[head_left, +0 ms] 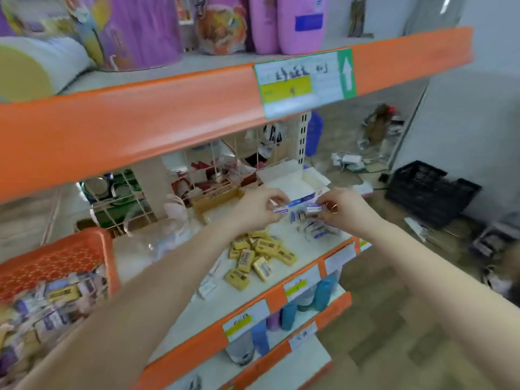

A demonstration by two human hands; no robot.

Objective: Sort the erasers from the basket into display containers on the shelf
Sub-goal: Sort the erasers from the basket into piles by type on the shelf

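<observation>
Both my arms reach over the middle shelf (197, 305). My left hand (259, 206) pinches a small white-and-blue eraser (281, 210). My right hand (344, 209) pinches another white-and-blue eraser (313, 208). Both erasers hover just in front of an open white display box (295, 184) with a blue front. Below my right hand lies a loose pile of white-and-blue erasers (318, 229). A heap of yellow erasers (256, 257) sits nearer on the shelf. The orange basket (56, 257) at the lower left holds several mixed erasers.
An orange-edged upper shelf (168, 108) overhangs the work area. A brown cardboard box (216, 198) and a white wire rack (121, 198) stand behind my left hand. A black crate (427, 190) and clutter lie on the floor to the right. Bottles line the lower shelves.
</observation>
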